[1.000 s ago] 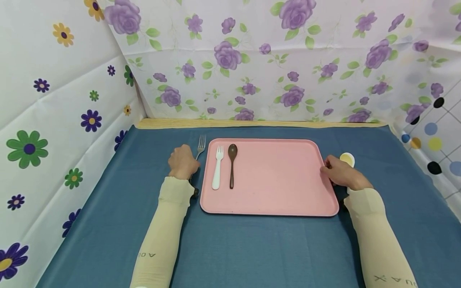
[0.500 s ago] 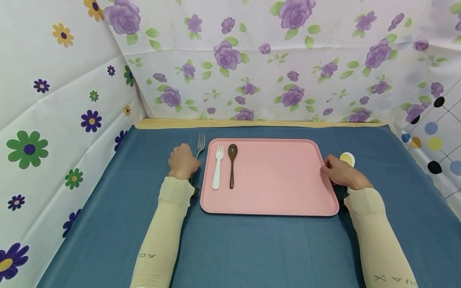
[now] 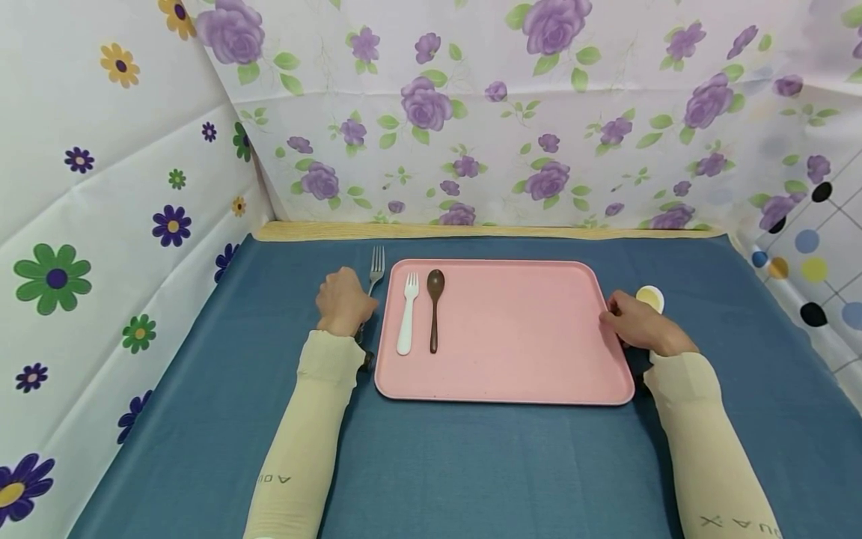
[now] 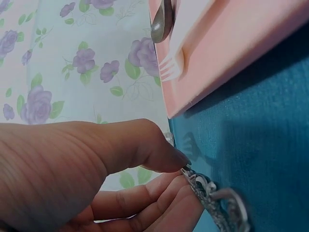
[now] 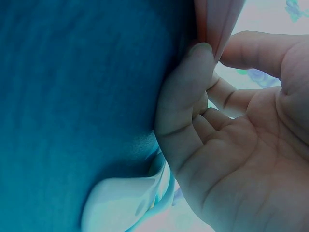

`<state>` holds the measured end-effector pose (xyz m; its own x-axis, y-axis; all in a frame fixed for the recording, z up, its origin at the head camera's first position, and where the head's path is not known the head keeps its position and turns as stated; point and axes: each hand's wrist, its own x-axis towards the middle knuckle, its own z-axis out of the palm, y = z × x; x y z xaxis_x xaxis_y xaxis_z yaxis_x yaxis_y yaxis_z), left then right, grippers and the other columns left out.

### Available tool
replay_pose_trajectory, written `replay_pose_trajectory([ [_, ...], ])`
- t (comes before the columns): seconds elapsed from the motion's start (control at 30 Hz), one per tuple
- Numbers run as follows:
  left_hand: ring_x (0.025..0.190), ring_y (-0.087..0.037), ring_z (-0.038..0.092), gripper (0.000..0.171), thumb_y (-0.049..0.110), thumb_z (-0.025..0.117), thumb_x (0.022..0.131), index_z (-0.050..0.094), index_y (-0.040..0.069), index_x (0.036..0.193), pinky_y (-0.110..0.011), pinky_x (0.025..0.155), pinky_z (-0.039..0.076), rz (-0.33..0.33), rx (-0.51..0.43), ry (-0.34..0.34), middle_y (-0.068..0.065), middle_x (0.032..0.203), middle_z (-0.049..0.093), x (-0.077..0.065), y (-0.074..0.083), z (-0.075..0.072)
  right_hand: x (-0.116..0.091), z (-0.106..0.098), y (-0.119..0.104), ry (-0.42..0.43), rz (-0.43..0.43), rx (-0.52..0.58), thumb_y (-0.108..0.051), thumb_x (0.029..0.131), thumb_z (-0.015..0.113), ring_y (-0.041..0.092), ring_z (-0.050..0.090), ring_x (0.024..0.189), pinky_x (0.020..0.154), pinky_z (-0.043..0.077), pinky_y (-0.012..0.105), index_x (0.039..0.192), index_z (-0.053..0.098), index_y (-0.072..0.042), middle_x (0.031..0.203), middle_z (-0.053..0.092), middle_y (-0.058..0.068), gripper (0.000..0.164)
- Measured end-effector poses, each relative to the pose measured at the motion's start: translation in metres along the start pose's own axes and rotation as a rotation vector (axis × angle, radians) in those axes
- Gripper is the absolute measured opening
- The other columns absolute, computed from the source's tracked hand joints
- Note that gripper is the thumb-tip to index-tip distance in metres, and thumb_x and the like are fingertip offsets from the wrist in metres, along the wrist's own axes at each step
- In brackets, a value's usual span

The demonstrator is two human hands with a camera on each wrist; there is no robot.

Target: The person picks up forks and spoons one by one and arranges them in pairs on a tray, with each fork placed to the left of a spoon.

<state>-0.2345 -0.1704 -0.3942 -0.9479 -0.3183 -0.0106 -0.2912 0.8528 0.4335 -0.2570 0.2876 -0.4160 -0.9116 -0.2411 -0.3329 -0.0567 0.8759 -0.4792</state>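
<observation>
Pinching silver fork between left fingers, tray edge between right fingers

In the head view we lose much of the metal fork behind the left hand, and part of the white-and-yellow object behind the right hand. Our left wrist view crops the brown spoon and white fork.

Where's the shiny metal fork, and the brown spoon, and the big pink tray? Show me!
Metal fork (image 3: 376, 274): head view, on its head, just below the prongs.
Brown spoon (image 3: 434, 313): head view, on its thin handle.
Pink tray (image 3: 515, 333): head view, on its flat bare middle.
</observation>
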Motion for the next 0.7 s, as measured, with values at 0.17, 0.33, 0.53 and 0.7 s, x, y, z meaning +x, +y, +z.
replay_pose_trajectory([
  [0.17, 0.063, -0.029, 0.057, 0.021, 0.017, 0.075, 0.079, 0.063, 0.002, 0.069, -0.044, 0.059, 0.048, 0.006, -0.004, 0.003, -0.01, 0.063, 0.054, -0.0003, 0.0009, 0.0006, -0.0002, 0.0, -0.0009, 0.005, -0.005, -0.005, -0.021, 0.1, 0.045, 0.023, 0.053, 0.075, 0.064, 0.045, 0.034, 0.109, 0.045, 0.004, 0.085, 0.053, 0.014, 0.027],
  [0.33, 0.061, -0.028, 0.056, 0.022, 0.016, 0.075, 0.078, 0.061, 0.003, 0.067, -0.042, 0.057, 0.046, 0.016, -0.01, 0.016, -0.008, 0.059, 0.05, -0.0023, 0.0032, 0.0, -0.0005, 0.0001, -0.0018, 0.0, -0.003, -0.004, -0.021, 0.1, 0.045, 0.023, 0.053, 0.075, 0.065, 0.045, 0.034, 0.109, 0.045, 0.004, 0.085, 0.053, 0.014, 0.027],
  [0.53, 0.058, -0.027, 0.056, 0.022, 0.016, 0.076, 0.078, 0.062, 0.002, 0.068, -0.041, 0.054, 0.046, 0.028, -0.001, 0.035, -0.008, 0.058, 0.051, -0.0035, 0.0056, 0.0006, -0.0013, -0.0002, -0.0023, 0.003, -0.004, 0.0, -0.021, 0.1, 0.045, 0.023, 0.053, 0.075, 0.065, 0.045, 0.034, 0.109, 0.045, 0.004, 0.086, 0.053, 0.014, 0.027],
  [0.7, 0.061, -0.028, 0.057, 0.022, 0.018, 0.078, 0.077, 0.065, 0.0, 0.073, -0.042, 0.058, 0.048, 0.026, -0.01, 0.043, -0.011, 0.062, 0.056, -0.006, 0.0085, 0.0005, -0.0004, 0.0002, -0.0008, 0.003, -0.007, 0.0, -0.021, 0.1, 0.045, 0.023, 0.053, 0.075, 0.065, 0.045, 0.034, 0.11, 0.045, 0.004, 0.086, 0.053, 0.014, 0.027],
])
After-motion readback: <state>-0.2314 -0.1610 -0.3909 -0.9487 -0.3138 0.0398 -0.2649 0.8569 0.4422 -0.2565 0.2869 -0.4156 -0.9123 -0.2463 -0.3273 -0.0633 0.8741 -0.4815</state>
